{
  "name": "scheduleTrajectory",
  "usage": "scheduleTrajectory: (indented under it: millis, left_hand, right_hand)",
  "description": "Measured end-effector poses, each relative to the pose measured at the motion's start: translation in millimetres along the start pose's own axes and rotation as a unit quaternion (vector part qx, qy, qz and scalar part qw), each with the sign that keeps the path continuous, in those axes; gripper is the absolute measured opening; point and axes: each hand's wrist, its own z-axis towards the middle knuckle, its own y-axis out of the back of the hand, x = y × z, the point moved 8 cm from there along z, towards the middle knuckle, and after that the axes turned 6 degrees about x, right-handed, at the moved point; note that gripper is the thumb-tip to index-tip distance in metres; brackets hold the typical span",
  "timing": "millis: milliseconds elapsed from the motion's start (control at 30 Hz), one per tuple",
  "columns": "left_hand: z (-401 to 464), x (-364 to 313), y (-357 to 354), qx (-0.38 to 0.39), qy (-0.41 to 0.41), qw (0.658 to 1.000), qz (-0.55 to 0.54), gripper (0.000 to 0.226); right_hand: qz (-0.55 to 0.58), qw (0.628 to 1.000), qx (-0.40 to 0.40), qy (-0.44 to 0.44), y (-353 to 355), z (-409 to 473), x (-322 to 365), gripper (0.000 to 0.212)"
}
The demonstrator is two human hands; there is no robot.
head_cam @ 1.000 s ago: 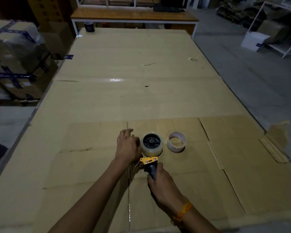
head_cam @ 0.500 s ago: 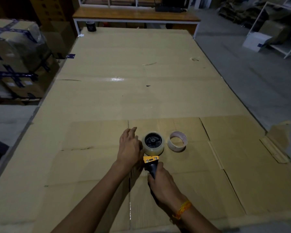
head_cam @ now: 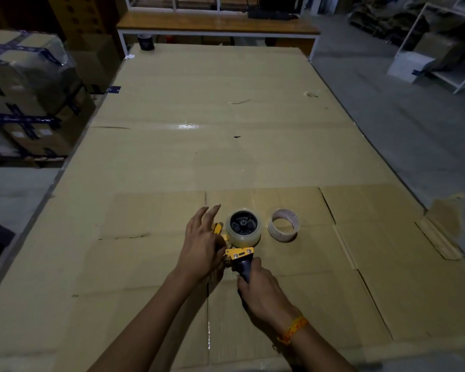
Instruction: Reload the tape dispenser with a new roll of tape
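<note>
A yellow tape dispenser (head_cam: 239, 254) lies on the cardboard-covered table (head_cam: 226, 146), with a clear roll of tape (head_cam: 244, 234) seated on its black hub. My right hand (head_cam: 263, 294) is closed around the dispenser's dark handle. My left hand (head_cam: 202, 245) rests against the dispenser's left side, fingers spread and pointing away from me; it hides the front of the dispenser, and whether it pinches anything there is hidden. An empty cardboard tape core (head_cam: 283, 224) sits just right of the roll.
A dark roll (head_cam: 146, 42) stands at the table's far left corner. Taped cartons (head_cam: 24, 98) are stacked left of the table. A wooden bench (head_cam: 218, 24) stands behind it, white shelving (head_cam: 440, 49) at the far right. A loose cardboard flap (head_cam: 438, 237) lies near the right edge.
My left hand's fingers have opened out and lifted off the table beside the roll. The dispenser and my right hand have stayed in place.
</note>
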Motion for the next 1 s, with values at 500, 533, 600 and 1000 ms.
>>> scheduleTrajectory:
  millis: [500,533,600,1000]
  left_hand:
    - [-23,16,2,-0.022,0.008,0.998,-0.055,0.017]
    - [-24,18,2,-0.023,0.013,0.998,-0.061,0.016]
    - [-28,22,5,-0.030,0.014,0.997,-0.073,0.013]
    - [-42,40,15,-0.032,0.020,0.993,-0.110,0.044]
  right_hand:
    - [-0.018,1.000,-0.007,0.003,2,0,0,0.031]
    - [-0.017,1.000,-0.007,0.003,2,0,1,0.030]
    - [-0.015,1.000,-0.008,-0.002,2,0,0,0.029]
    - [-0.063,0.998,0.000,0.014,9,0,1,0.029]
